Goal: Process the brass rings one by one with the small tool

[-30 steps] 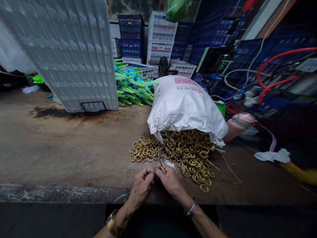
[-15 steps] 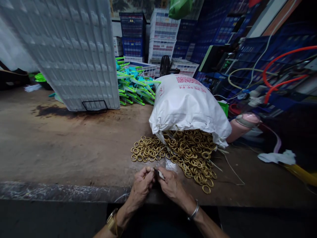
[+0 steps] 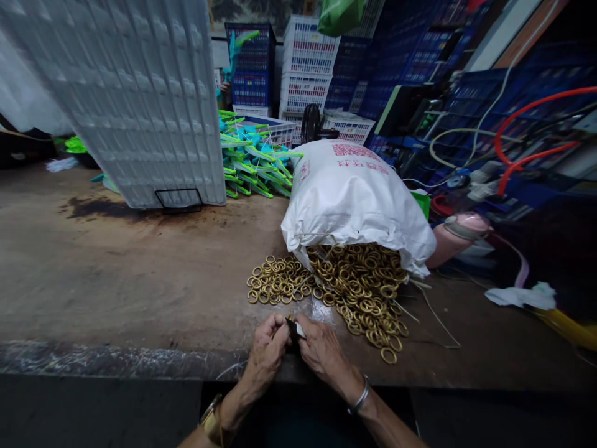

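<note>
My left hand (image 3: 267,348) is closed near the table's front edge, its fingers pinching what looks like a gold-coloured ring (image 3: 273,333), mostly hidden. Right beside it, my right hand (image 3: 324,348) is closed around a small knife-like tool (image 3: 300,330) with a dark blade and a whitish part; the fingers cover the rest. The two hands nearly meet at the blade. Just beyond them, many loose gold-coloured rings (image 3: 368,305) spill from the mouth of a white woven sack (image 3: 349,199) lying on its side. A smaller patch of rings (image 3: 275,280) lies to the left.
A tall translucent ribbed plastic panel (image 3: 153,112) stands on the table (image 3: 116,280) at left. Behind the sack are piled green and turquoise plastic pieces (image 3: 254,158) and stacked crates (image 3: 308,62). A pink bottle (image 3: 459,236) and a white cloth (image 3: 522,295) lie at right.
My right hand has shifted slightly left, and the dark blade sits closer against the left fingers. At the back, another person's hand has come into view, holding up a turquoise and green piece.
</note>
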A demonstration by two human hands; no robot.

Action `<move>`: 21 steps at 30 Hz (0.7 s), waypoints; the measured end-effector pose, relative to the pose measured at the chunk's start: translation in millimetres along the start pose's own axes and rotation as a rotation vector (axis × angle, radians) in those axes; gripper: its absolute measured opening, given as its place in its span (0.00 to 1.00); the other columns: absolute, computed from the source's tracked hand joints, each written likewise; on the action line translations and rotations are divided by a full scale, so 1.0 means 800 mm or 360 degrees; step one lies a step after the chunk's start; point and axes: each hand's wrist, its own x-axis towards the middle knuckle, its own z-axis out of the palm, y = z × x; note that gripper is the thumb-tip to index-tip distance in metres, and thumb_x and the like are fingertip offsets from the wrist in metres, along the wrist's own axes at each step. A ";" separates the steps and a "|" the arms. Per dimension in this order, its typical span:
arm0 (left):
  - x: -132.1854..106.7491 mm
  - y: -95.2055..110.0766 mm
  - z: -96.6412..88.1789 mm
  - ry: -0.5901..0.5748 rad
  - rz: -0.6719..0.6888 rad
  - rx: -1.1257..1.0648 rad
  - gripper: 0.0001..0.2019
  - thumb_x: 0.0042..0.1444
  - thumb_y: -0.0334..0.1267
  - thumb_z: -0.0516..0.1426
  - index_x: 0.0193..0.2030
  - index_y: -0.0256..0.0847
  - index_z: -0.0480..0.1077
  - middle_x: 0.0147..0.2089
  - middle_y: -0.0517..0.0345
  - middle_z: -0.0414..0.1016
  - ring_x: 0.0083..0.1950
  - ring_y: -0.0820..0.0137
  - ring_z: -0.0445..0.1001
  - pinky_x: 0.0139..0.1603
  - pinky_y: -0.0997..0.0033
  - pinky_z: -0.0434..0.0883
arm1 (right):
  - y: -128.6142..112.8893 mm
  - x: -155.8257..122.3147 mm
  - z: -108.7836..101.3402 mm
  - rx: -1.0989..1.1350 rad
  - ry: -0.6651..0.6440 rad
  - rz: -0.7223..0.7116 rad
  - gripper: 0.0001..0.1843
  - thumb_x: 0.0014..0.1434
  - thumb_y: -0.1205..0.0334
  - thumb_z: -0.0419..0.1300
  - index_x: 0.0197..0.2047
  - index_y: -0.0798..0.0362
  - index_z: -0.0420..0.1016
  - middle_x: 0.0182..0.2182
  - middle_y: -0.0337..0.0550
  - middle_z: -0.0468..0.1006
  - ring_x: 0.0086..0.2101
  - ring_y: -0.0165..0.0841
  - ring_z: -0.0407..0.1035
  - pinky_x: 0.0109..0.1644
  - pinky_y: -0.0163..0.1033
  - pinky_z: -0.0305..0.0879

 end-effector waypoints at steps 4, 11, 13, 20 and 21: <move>-0.003 0.001 -0.001 -0.0019 -0.0011 0.0012 0.14 0.49 0.48 0.54 0.24 0.40 0.57 0.19 0.68 0.57 0.18 0.81 0.49 0.17 0.79 0.48 | 0.001 0.001 0.001 -0.0033 -0.0086 0.0021 0.14 0.45 0.74 0.47 0.35 0.53 0.65 0.24 0.39 0.72 0.25 0.30 0.64 0.28 0.33 0.47; -0.033 0.024 -0.001 -0.0211 -0.0232 -0.0231 0.15 0.50 0.49 0.56 0.30 0.39 0.62 0.20 0.67 0.61 0.17 0.82 0.52 0.16 0.81 0.48 | 0.023 0.025 -0.003 -0.0394 0.0009 0.0233 0.11 0.53 0.70 0.48 0.39 0.55 0.66 0.25 0.44 0.74 0.25 0.31 0.66 0.26 0.35 0.43; -0.036 0.027 0.000 -0.0271 -0.0322 -0.0463 0.14 0.50 0.48 0.57 0.30 0.39 0.61 0.21 0.67 0.62 0.16 0.83 0.51 0.14 0.82 0.45 | 0.026 0.034 -0.007 -0.0435 0.0104 0.0288 0.10 0.54 0.71 0.48 0.38 0.55 0.66 0.25 0.43 0.74 0.25 0.30 0.67 0.26 0.35 0.43; -0.022 0.011 -0.009 -0.0183 -0.0493 -0.0812 0.13 0.53 0.46 0.55 0.29 0.36 0.62 0.31 0.57 0.70 0.18 0.84 0.55 0.14 0.83 0.46 | 0.009 0.053 -0.016 -0.0359 0.0238 0.0304 0.07 0.59 0.66 0.49 0.41 0.52 0.63 0.27 0.41 0.75 0.28 0.31 0.69 0.27 0.34 0.46; -0.020 0.009 -0.010 -0.0179 -0.0491 -0.0834 0.12 0.52 0.44 0.55 0.29 0.37 0.61 0.31 0.57 0.70 0.18 0.84 0.55 0.14 0.83 0.47 | 0.008 0.055 -0.015 -0.0365 0.0248 0.0306 0.07 0.59 0.65 0.49 0.41 0.51 0.63 0.28 0.41 0.75 0.28 0.31 0.70 0.27 0.34 0.46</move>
